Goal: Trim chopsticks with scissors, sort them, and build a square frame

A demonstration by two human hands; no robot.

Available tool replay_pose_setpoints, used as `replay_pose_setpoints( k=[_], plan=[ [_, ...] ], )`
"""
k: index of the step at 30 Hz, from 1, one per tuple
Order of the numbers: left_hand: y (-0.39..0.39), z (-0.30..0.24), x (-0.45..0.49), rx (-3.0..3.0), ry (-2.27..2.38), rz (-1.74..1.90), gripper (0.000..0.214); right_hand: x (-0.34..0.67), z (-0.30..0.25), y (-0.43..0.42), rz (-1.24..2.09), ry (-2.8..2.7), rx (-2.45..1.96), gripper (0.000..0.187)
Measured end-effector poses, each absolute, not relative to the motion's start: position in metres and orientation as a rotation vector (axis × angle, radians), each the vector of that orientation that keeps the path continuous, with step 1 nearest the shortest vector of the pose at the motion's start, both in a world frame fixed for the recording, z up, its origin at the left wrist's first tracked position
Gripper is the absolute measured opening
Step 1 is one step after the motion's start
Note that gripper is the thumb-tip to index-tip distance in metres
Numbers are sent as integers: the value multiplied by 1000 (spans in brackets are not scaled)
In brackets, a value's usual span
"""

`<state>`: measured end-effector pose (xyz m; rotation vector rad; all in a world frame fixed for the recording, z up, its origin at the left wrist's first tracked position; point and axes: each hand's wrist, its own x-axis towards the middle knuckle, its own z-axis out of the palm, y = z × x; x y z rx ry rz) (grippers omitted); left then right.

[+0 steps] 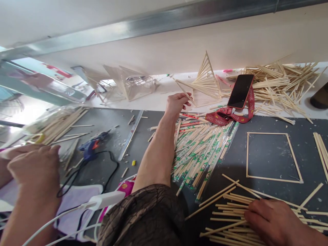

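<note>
My left hand [177,102] is stretched far forward, its thumb and fingers pinched at the near left corner of a twisted frame of wooden sticks [206,82] on the white ledge. Under that forearm lies a heap of chopsticks in clear wrappers with green print [197,153]. My right hand [271,218] is at the lower right, fingers curled and together over a pile of loose wooden sticks [230,208]; the fingertips are hidden among them. Beyond it, a flat square of four sticks [268,179] lies on the dark table.
A phone [241,91] with a red lanyard [220,117] leans beside a big stick heap [276,85]. On the left are another person's hand [34,165], a blue glue gun [89,147] with its black cord, and a white cable plug [107,200]. More stick frames [125,83] stand on the ledge.
</note>
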<state>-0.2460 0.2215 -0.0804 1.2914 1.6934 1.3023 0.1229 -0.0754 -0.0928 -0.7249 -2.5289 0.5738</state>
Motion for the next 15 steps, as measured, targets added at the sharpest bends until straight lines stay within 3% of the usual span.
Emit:
replay_pose_setpoints(
  k=[15],
  plan=[
    [221, -82, -244, 1374, 1630, 1208, 23, 120, -98, -75, 521, -2463, -704, 25]
  ],
)
